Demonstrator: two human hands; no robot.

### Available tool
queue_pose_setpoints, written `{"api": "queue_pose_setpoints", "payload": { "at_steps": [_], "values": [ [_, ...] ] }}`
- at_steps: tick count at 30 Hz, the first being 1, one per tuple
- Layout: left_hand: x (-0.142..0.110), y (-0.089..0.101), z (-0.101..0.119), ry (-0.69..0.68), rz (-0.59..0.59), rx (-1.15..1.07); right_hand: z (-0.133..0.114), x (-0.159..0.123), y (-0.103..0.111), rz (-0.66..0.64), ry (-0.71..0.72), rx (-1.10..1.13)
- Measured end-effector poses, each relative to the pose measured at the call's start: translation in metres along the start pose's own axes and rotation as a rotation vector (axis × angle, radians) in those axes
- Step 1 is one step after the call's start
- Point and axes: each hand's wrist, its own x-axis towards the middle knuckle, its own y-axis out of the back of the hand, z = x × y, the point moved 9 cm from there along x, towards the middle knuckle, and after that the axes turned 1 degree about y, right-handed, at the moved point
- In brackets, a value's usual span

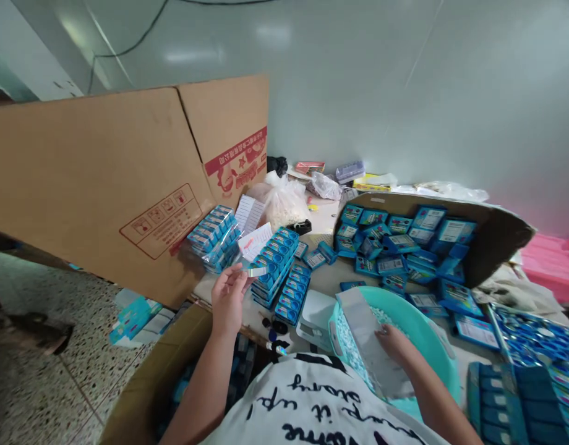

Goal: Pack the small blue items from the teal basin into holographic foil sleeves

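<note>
My left hand [228, 299] is raised with the fingers loosely curled, pinching a small clear strip with a silvery label [256, 272] at the fingertips. My right hand [394, 345] holds a flat translucent grey plastic bag [368, 340] by its edge, over a turquoise plastic basin [417, 327]. The basin holds a mass of small white pieces [352, 352], partly hidden by the bag. Close to my left hand stand stacked blue blister packs [275, 269] in rows on the table.
Many blue boxes [391, 247] lie in a cardboard lid on the table, with more blue packs at lower right. A large cardboard carton [103, 179] stands at left. A small white scale [315, 321] sits beside the basin. An open carton [173, 371] stands below, above a terrazzo floor [43, 371].
</note>
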Motion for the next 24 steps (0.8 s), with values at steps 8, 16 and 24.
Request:
{"api": "queue_pose_setpoints", "payload": {
  "at_steps": [8, 16, 24],
  "values": [
    [0.003, 0.01, 0.008, 0.027, 0.002, -0.095, -0.096, -0.028, 0.053, 0.315, 0.282, -0.073],
    [0.002, -0.006, 0.01, 0.081, -0.115, -0.045, -0.268, -0.078, 0.041, -0.319, 0.637, 0.956],
    [0.012, -0.014, -0.022, 0.096, -0.206, 0.256, -0.322, -0.076, 0.006, -0.462, 0.463, 1.279]
  ]
}}
